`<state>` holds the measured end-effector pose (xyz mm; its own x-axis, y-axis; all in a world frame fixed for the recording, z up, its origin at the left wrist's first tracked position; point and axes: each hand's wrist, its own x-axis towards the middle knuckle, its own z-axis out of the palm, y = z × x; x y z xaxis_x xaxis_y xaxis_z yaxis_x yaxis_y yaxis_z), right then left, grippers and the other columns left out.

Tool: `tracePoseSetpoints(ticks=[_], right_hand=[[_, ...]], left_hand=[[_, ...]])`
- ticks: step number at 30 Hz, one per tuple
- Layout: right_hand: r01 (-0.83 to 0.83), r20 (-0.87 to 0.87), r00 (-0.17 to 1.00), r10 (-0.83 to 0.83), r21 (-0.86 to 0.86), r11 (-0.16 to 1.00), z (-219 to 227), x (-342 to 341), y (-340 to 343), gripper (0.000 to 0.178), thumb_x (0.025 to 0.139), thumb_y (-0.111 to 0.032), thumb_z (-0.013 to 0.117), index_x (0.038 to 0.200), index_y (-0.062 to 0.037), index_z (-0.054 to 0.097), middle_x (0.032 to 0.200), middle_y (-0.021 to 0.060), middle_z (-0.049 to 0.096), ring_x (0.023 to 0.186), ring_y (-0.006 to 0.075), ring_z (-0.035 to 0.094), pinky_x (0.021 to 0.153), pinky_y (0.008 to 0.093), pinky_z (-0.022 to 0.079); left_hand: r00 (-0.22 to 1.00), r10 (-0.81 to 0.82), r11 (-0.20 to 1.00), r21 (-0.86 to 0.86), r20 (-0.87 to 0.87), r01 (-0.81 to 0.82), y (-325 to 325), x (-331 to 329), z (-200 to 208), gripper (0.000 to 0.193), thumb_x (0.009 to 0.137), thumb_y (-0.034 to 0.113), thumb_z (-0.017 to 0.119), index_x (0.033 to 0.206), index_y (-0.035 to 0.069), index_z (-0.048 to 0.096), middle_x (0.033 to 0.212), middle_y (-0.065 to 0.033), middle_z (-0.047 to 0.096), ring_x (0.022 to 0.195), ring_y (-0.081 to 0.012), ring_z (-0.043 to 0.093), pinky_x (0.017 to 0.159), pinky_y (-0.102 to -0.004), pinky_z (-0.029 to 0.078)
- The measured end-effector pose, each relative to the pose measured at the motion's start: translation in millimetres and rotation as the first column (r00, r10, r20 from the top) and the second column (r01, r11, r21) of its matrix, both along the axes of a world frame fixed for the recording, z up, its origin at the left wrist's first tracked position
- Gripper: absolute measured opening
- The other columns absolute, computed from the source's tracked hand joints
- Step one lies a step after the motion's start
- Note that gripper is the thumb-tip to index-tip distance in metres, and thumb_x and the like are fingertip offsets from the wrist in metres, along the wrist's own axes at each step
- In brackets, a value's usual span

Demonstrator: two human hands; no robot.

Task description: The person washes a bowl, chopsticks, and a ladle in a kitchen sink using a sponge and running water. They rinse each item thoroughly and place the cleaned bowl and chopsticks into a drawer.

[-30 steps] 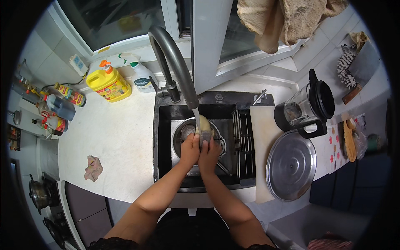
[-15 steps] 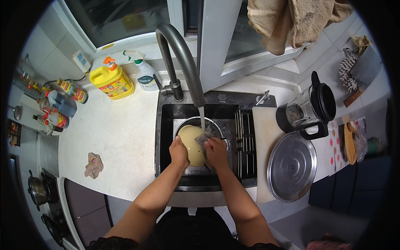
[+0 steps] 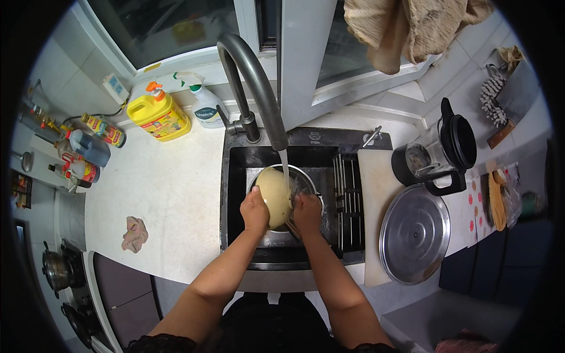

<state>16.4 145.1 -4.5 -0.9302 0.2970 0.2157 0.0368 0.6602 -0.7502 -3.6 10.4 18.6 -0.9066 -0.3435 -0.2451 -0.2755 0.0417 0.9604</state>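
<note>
Over the black sink (image 3: 235, 259), my left hand (image 3: 255, 210) grips the left side of a smooth, rounded pale yellow bowl (image 3: 274, 197), thumb on its outer face. The bowl is tilted, its curved outside facing up. At its right edge my right hand (image 3: 307, 215) is closed on a blurred grey scrubber (image 3: 295, 187), partly hidden by the fingers and water. From the dark faucet (image 3: 278, 138) a stream of water (image 3: 286, 170) runs down beside the bowl. A round metal pot (image 3: 306, 175) sits beneath, in the sink, mostly covered by bowl and hands.
Right of the sink's black rack (image 3: 347, 206) lie a cutting board (image 3: 374, 235), a metal lid (image 3: 415, 235) and a blender jug (image 3: 435, 150). Leftward are a yellow detergent jug (image 3: 159, 117), a spray bottle (image 3: 207, 109) and a crumpled cloth (image 3: 135, 234).
The bowl has turned and tilted more steeply, rising slightly toward the faucet. My right hand has shifted a little right along its edge; the left still holds the bowl.
</note>
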Motion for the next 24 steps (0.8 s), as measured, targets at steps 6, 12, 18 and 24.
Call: tracePoseSetpoints(ticks=[6, 12, 18, 24], right_hand=[[0.192, 0.303, 0.952, -0.055, -0.446, 0.874, 14.5, 8.2, -1.0, 0.027, 0.085, -0.023, 0.056, 0.088, 0.0027, 0.063, 0.074, 0.0191, 0.062, 0.068, 0.0326, 0.06, 0.065, 0.0389, 0.046], [0.277, 0.423, 0.902, -0.09, -0.404, 0.872, -8.9, -12.6, -7.3, 0.024, 0.079, -0.019, 0.058, 0.087, 0.0038, 0.061, 0.071, 0.0212, 0.06, 0.066, 0.0288, 0.061, 0.062, 0.0368, 0.045], [0.072, 0.045, 0.997, -0.058, -0.481, 0.874, -16.0, 7.7, -19.3, 0.027, 0.077, -0.015, 0.058, 0.097, 0.0029, 0.061, 0.077, 0.0167, 0.059, 0.069, 0.0292, 0.058, 0.068, 0.0357, 0.046], [0.205, 0.081, 0.978, -0.19, -0.273, 0.94, 13.4, 22.0, -13.8, 0.026, 0.08, -0.012, 0.059, 0.103, -0.0001, 0.062, 0.097, 0.0159, 0.057, 0.091, 0.0304, 0.056, 0.08, 0.0369, 0.045]], left_hand=[[0.981, -0.107, 0.889, -0.458, -0.164, 0.02, 0.1, 5.1, 3.1, 0.04, 0.095, 0.032, 0.043, 0.077, -0.002, 0.057, 0.062, -0.0143, 0.056, 0.056, -0.022, 0.054, 0.055, -0.034, 0.044], [0.88, -0.333, 0.813, -0.575, -0.338, 0.087, 19.1, 25.8, 14.7, 0.035, 0.094, 0.026, 0.044, 0.073, 0.001, 0.055, 0.059, -0.0197, 0.052, 0.052, -0.0362, 0.054, 0.047, -0.0396, 0.041], [0.955, -0.166, 0.879, -0.475, -0.246, 0.03, 16.6, 8.3, 9.2, 0.038, 0.094, 0.029, 0.044, 0.073, -0.001, 0.055, 0.058, -0.019, 0.051, 0.049, -0.0308, 0.051, 0.048, -0.0368, 0.04], [0.953, -0.271, 0.855, -0.489, -0.133, 0.174, 15.3, -6.7, 8.7, 0.044, 0.095, 0.033, 0.043, 0.073, -0.003, 0.056, 0.059, -0.0194, 0.053, 0.05, -0.0291, 0.052, 0.051, -0.0377, 0.041]])
